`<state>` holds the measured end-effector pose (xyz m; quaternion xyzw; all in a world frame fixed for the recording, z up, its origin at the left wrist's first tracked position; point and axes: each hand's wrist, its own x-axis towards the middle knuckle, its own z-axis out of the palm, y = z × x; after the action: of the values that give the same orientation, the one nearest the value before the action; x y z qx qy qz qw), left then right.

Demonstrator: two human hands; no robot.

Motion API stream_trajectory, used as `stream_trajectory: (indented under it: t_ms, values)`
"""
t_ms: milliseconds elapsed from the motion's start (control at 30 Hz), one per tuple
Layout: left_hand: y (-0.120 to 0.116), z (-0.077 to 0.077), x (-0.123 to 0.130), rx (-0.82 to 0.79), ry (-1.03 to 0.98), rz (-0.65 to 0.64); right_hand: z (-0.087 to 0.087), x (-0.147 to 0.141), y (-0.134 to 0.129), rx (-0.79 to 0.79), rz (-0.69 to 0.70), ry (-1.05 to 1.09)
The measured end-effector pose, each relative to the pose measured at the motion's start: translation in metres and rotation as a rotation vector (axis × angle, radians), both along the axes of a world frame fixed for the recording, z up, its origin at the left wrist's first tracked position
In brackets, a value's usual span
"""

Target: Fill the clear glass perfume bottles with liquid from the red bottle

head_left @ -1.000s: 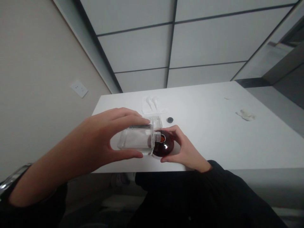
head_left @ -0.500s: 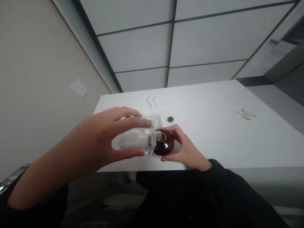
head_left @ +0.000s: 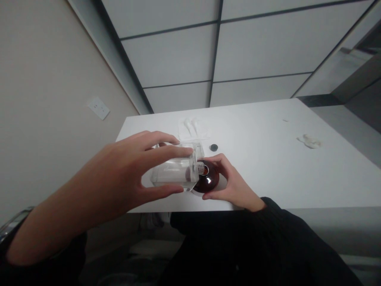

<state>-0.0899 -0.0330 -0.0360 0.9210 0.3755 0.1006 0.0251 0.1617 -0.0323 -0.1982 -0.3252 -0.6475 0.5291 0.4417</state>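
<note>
Over the near edge of the white table (head_left: pixel 268 171), left of its middle, I have a clear square-sided glass bottle (head_left: pixel 173 171) in my left hand (head_left: pixel 126 171). The grip is a wide curve: my fingers lie along the far upper side, my thumb presses the near side, and a gap shows between the palm and the glass. I tip the bottle onto its side, so its threaded neck (head_left: pixel 201 168) points right, at the mouth of a round, dark amber bottle (head_left: pixel 210 182). Seen from above, the neck overlaps the rim; I cannot tell whether the two touch, or whether liquid is running.

My right hand (head_left: pixel 231 180) cups the amber bottle from the right, fingers around the far side and thumb on the near side, spread just as far as its round body. It is upright, its mouth facing up towards me.

Just beyond the clear bottle sits another clear, glassy piece (head_left: pixel 199 150), partly hidden by my hold. A small black cap (head_left: pixel 214 147) lies near it, to the right. Farther back are two pale, long-stemmed pieces (head_left: pixel 191 126), side by side. Well apart, on the right of the table, lies a crumpled whitish scrap (head_left: pixel 310 141).
</note>
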Motion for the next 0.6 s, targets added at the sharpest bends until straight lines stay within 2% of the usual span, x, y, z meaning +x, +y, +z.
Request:
stream_trajectory:
  t_ms: [600]
  values:
    - [0.0002, 0.0041, 0.0048, -0.036, -0.001, 0.025, 0.0021, 0.0005, 0.0001, -0.032, 0.007, 0.004]
